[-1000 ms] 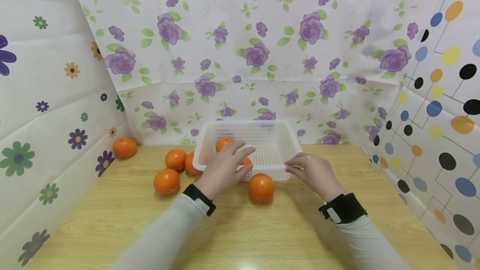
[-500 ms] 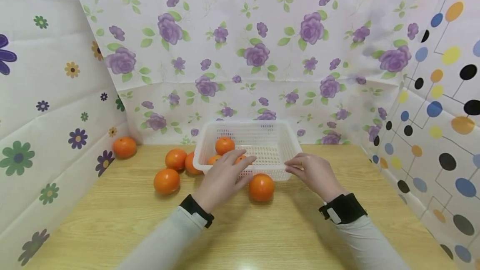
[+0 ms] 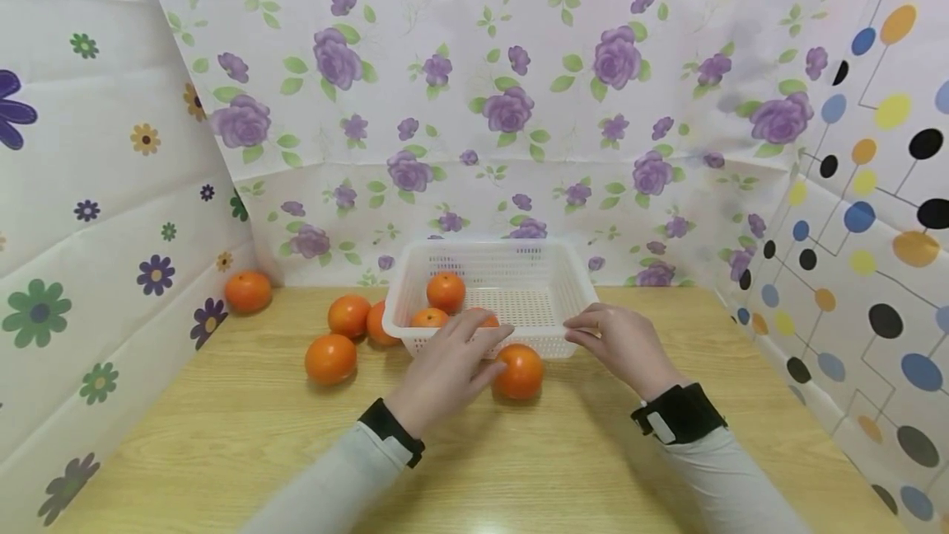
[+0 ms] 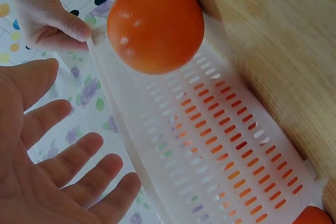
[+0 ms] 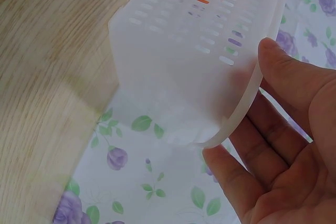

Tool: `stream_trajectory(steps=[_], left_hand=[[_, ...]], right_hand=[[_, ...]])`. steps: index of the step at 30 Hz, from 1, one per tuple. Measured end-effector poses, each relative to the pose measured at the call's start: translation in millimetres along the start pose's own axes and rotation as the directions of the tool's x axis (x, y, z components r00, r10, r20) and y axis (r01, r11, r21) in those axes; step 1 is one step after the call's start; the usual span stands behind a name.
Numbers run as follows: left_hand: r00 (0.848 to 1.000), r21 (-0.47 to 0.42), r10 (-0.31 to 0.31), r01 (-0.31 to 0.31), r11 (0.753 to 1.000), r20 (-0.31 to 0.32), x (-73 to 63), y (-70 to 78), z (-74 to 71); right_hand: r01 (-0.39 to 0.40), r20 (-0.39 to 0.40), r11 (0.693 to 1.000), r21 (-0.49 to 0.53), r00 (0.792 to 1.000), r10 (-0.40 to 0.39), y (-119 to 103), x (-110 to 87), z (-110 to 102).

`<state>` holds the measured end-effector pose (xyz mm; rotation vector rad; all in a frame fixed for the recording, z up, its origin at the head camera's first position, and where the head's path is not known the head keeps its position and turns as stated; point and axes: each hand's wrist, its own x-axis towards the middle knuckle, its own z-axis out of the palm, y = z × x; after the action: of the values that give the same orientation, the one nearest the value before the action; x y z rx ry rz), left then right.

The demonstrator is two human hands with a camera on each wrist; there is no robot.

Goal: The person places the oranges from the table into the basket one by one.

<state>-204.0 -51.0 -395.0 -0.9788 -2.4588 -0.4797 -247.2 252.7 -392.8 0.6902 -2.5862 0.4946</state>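
Note:
A white plastic basket [image 3: 552, 339] with slotted walls stands at the back of the table, with 3 round orange fruits showing inside, among them one fruit [image 3: 446, 292] toward the back left. My right hand [image 3: 628, 346] pinches its front right corner, thumb on the outer wall and fingers under the rim in the right wrist view. My left hand [image 3: 449, 369] is over the front rim with fingers spread and nothing in the palm. Close by its thumb, a glossy orange fruit [image 4: 156, 26] sits on the table before the basket's front wall.
Left of the basket are several more orange fruits, one at the basket's side [image 3: 380, 323], one nearer the front [image 3: 330, 359] and one [image 3: 248, 292] by the left curtain. Patterned curtains [image 3: 474, 122] enclose the wooden table [image 3: 511, 468] at the back and sides.
My left hand has drawn back from above the basket toward its front rim and the fruit before it, uncovering the fruits inside. My right hand stays at the corner.

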Motion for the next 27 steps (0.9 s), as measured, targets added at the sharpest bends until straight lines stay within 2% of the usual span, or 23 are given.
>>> stream_trajectory(steps=[10,17,27], left_hand=[[0.998,0.025,0.053,-0.053,0.998,-0.020,-0.8,8.7,6.4],[0.997,0.044,0.075,-0.075,0.996,0.002,-1.6,14.3,11.4],[0.994,0.033,0.106,-0.106,0.994,0.018,-3.7,21.3,17.2]], right_hand=[[-0.017,0.016,1.000,0.005,1.000,0.017,-1,0.6,-1],[-0.005,-0.002,1.000,0.010,1.000,0.005,0,-0.2,0],[0.000,0.010,1.000,0.005,1.000,0.000,0,-0.6,-2]])
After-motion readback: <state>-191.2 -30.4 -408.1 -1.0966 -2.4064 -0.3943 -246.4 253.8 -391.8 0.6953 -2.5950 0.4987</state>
